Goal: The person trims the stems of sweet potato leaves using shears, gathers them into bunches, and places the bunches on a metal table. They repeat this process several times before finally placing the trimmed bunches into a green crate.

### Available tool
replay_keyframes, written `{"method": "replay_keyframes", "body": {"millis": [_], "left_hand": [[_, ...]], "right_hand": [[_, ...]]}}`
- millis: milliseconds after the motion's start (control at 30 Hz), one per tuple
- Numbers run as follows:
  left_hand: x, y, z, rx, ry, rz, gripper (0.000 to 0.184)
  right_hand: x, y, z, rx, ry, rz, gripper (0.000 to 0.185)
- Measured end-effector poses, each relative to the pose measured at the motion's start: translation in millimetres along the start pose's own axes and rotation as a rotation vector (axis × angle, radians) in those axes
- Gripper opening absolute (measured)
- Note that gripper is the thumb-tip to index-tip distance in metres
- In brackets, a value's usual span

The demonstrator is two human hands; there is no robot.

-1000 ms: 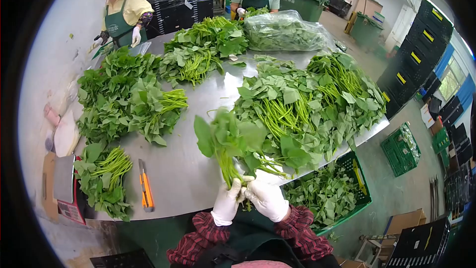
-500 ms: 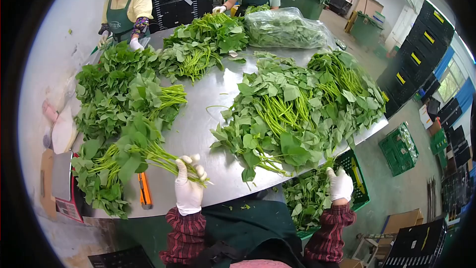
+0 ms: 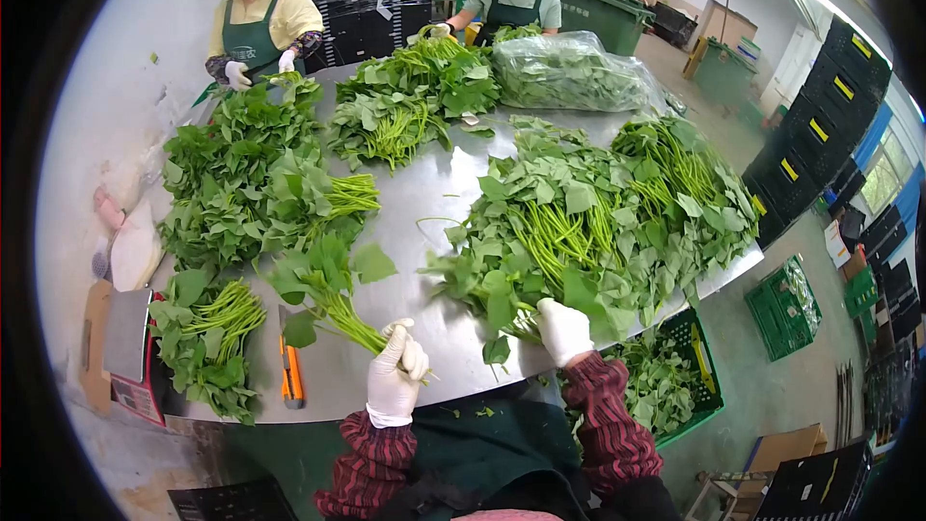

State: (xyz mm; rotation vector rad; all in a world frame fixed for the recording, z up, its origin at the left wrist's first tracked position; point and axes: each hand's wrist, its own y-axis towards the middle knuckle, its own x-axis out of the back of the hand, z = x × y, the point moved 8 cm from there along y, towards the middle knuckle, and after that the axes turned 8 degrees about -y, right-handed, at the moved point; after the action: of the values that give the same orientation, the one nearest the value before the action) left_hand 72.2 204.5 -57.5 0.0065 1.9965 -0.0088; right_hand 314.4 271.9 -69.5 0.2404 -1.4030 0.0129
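Observation:
In my left hand (image 3: 395,373), white-gloved, is a small bunch of leafy greens (image 3: 333,294), gripped by the cut stem ends with the leaves pointing up and left. My right hand (image 3: 564,333), also gloved, closes on stems at the near edge of a large pile of leafy greens (image 3: 598,212); its fingertips are partly hidden. Left of the held bunch lies a separate bundle of greens (image 3: 207,338). An orange utility knife (image 3: 291,371) rests on the metal table (image 3: 405,232) between that bundle and my left hand.
A green crate (image 3: 709,367) of greens stands below the table's right edge. More greens (image 3: 241,154) cover the table's left side. A plastic bag of greens (image 3: 574,72) lies at the back. Two co-workers (image 3: 265,19) stand across the table. A scale (image 3: 130,357) sits far left.
My right hand has moved from above the crate up and left to the pile's near edge. My left hand has shifted slightly right, drawing its bunch away from the left bundle.

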Motion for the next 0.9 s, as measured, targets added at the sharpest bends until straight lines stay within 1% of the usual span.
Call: {"method": "replay_keyframes", "body": {"millis": [33,67,133,167,200,267,300,333,367,400,433,467,533,567,600,667,700,733,800,867,900], "left_hand": [[6,-1,1,-0.003,0.031,-0.085,0.016],[6,-1,4,-0.009,0.028,-0.083,0.016],[23,-1,21,0.052,0.171,-0.263,0.015],[21,1,32,0.077,0.178,-0.232,0.014],[18,2,43,0.106,0.223,-0.226,0.014],[6,7,65,0.167,0.172,-0.132,0.017],[-2,8,71,0.166,0.179,-0.11,0.018],[-9,9,74,0.164,0.186,-0.089,0.019],[-11,8,80,0.222,0.204,-0.104,0.018],[-23,6,80,0.195,0.228,-0.095,0.016],[-25,7,81,0.189,0.22,-0.061,0.016],[-26,8,83,0.184,0.212,-0.027,0.016],[-25,5,86,0.202,0.149,-0.05,0.015],[-23,3,90,0.222,0.086,-0.075,0.016],[-22,3,89,0.225,0.085,-0.077,0.016],[-20,7,76,0.15,0.115,-0.05,0.026],[-1,11,65,0.114,0.223,-0.134,0.029],[3,14,53,0.109,0.152,-0.147,0.03],[28,14,31,0.033,0.21,-0.248,0.03],[14,10,14,-0.077,0.235,-0.231,0.03],[5,8,12,-0.039,0.191,-0.247,0.031]], "right_hand": [[20,-3,3,0.01,0.101,-0.114,0.008],[38,-9,7,0.01,0.254,-0.192,0.008],[47,-14,13,-0.08,0.592,-0.075,0.011],[38,-20,14,-0.251,0.786,0.123,0.014],[35,-24,20,-0.246,0.885,0.133,0.014],[35,-34,36,-0.257,1.011,0.243,0.013],[32,-37,42,-0.179,0.918,0.272,0.013],[31,-41,50,-0.12,0.891,0.298,0.012],[35,-44,57,-0.041,0.85,0.287,0.012],[37,-48,64,0.036,0.808,0.273,0.012],[37,-50,69,0.103,0.785,0.203,0.01],[25,-55,68,0.107,0.785,0.202,0.01],[49,-61,58,0.09,0.737,-0.278,0.008],[35,-72,45,-0.145,0.979,-0.192,0.009],[38,-71,39,-0.147,0.977,-0.191,0.009],[101,-90,26,0.011,0.133,-0.827,0.007],[99,-91,-25,-0.284,0.693,-0.71,0.008],[82,-96,-63,-0.581,1.242,-0.541,0.013],[99,-111,-125,-0.781,0.841,-0.551,0.029],[111,-143,-182,-1.006,-0.034,-0.456,0.037],[119,-145,-180,-0.944,-0.047,-0.48,0.035]]}}
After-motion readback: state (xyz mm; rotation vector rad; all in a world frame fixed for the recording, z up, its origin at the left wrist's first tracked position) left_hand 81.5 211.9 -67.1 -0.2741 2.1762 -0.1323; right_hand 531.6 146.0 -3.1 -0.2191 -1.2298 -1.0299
